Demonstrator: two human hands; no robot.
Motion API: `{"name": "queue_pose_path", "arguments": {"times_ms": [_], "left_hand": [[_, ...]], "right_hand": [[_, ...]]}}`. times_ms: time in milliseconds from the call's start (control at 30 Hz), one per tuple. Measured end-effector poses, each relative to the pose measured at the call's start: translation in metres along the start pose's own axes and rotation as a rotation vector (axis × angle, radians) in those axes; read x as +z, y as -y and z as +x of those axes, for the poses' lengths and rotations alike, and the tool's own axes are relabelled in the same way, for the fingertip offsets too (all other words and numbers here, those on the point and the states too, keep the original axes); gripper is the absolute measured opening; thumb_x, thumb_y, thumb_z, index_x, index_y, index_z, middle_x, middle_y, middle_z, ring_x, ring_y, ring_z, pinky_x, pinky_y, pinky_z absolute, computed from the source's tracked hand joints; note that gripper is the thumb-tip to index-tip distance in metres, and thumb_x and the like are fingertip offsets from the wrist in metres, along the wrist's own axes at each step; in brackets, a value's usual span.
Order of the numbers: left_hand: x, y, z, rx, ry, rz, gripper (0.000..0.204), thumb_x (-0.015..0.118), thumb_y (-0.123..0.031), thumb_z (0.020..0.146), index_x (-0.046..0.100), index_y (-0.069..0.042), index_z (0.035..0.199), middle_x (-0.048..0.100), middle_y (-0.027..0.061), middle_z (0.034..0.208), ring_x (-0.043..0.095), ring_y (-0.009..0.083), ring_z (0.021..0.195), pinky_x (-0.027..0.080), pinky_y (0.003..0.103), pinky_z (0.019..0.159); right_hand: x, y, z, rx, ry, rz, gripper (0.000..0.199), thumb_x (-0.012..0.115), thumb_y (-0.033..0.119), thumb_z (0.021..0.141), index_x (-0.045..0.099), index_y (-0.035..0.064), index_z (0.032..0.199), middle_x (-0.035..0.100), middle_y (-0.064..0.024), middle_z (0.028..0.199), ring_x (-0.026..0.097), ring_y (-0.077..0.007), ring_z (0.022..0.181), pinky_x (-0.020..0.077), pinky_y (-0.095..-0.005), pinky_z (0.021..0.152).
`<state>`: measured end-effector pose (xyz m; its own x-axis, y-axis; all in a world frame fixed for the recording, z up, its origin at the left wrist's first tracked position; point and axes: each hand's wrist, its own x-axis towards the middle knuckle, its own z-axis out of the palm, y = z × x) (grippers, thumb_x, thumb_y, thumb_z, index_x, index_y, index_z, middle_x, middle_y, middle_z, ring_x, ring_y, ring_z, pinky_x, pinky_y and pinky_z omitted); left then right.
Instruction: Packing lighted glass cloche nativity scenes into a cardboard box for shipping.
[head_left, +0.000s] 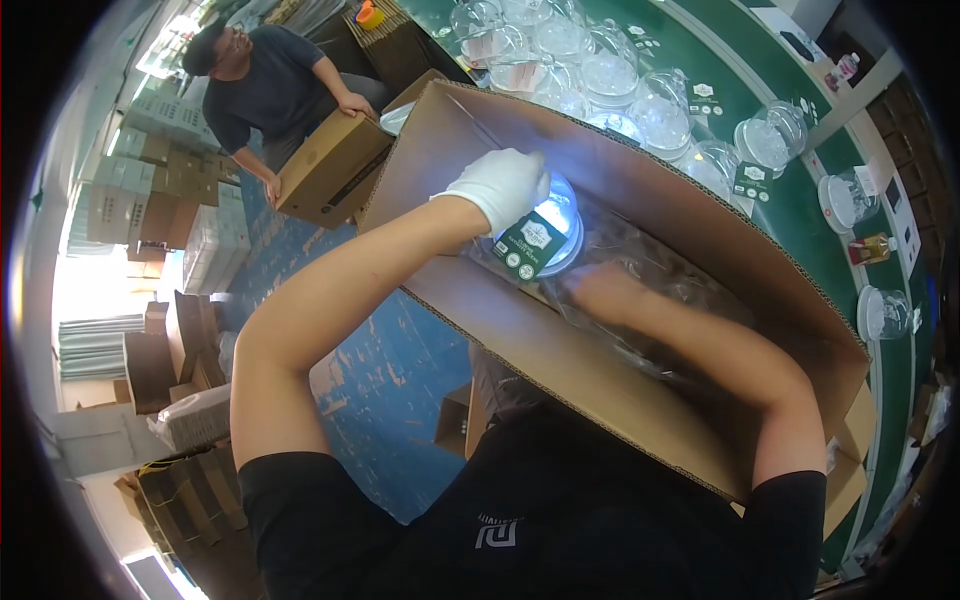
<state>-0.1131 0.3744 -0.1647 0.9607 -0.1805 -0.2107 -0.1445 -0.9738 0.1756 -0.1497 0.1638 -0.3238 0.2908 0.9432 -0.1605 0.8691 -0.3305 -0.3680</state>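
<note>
My left hand, in a white glove, has its fingers closed round a clear rounded container that glows bluish white. A green card tag hangs against its side. Both are inside the upper end of a large open cardboard box. My right hand reaches into the same box, just below and right of the container. Motion blurs its fingers, and whether they grip anything does not show. Crumpled clear plastic lies around that hand and along the box's inside.
Beyond the box, a green table carries several clear domed containers with green tags. At the far left, another person handles a brown carton. Stacked cartons stand on the left, beside the worn blue floor.
</note>
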Motion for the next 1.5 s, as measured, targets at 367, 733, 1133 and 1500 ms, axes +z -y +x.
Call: {"name": "queue_pose_path", "arguments": {"times_ms": [367,733,1133,1500], "left_hand": [[0.012,0.007,0.001,0.02,-0.046,-0.017,0.033,0.052,-0.028,0.097,0.064,0.002,0.096,0.068,0.0283,0.086,0.066,0.0464,0.084,0.053,0.053,0.082],[0.021,0.01,0.004,-0.003,-0.001,-0.023,0.035,0.05,-0.031,0.098,0.062,0.002,0.102,0.068,0.0283,0.092,0.066,0.0457,0.09,0.052,0.053,0.085],[0.008,-0.007,-0.004,-0.053,0.116,0.018,0.03,0.047,-0.024,0.095,0.061,0.0,0.105,0.068,0.0291,0.097,0.066,0.0467,0.092,0.052,0.055,0.086],[0.035,-0.032,-0.007,0.067,0.148,0.049,0.025,0.053,-0.027,0.097,0.061,-0.004,0.102,0.067,0.0259,0.075,0.065,0.0475,0.071,0.053,0.058,0.07]], "right_hand": [[0.049,0.046,0.086,0.049,0.021,0.065,0.024,0.055,0.014,0.09,0.077,0.0056,0.087,0.075,-0.0132,0.092,0.074,-0.0307,0.088,0.0591,-0.0431,0.074],[0.042,0.038,0.09,0.075,0.198,0.227,0.038,0.049,0.013,0.091,0.056,0.0024,0.126,0.065,-0.0237,0.12,0.066,-0.0409,0.105,0.0543,-0.049,0.089],[0.004,0.008,0.03,-0.155,0.183,0.478,0.051,0.058,-0.001,0.078,0.062,0.0073,0.128,0.066,-0.0179,0.12,0.064,-0.0345,0.113,0.0512,-0.0427,0.093],[0.034,-0.05,-0.017,0.09,0.42,0.292,0.023,0.063,0.012,0.08,0.072,0.007,0.101,0.072,-0.0176,0.099,0.069,-0.0331,0.095,0.0533,-0.0414,0.082]]}}
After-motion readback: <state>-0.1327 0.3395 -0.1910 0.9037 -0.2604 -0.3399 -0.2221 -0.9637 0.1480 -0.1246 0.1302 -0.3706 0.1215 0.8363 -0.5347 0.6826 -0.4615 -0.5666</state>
